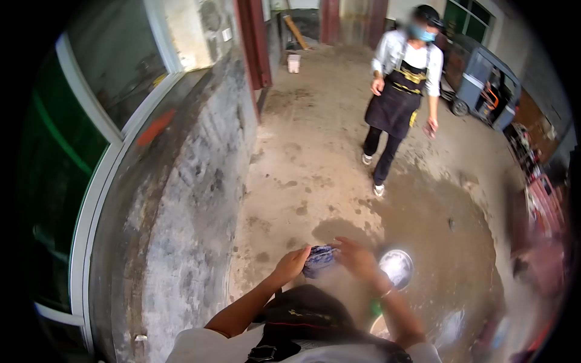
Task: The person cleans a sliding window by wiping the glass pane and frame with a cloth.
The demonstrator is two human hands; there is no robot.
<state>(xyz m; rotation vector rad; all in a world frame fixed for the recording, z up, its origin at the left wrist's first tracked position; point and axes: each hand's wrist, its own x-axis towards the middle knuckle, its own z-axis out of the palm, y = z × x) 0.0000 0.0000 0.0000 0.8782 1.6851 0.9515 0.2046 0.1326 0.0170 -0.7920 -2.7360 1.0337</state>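
A bunched blue and white patterned cloth is between my two hands, in front of my dark apron. My left hand is closed on its left edge. At the cloth's upper right is my right hand, blurred, its fingers against or very near the cloth; their grip cannot be made out. Just right of that hand, a round container with whitish, foamy contents stands on the wet floor. Part of a second round container shows below it, partly behind my right forearm.
A person in a dark apron and face mask is on the floor ahead. A stained wall with a window runs along the left. A grey three-wheeled vehicle, a pink bucket and blurred red items stand farther off.
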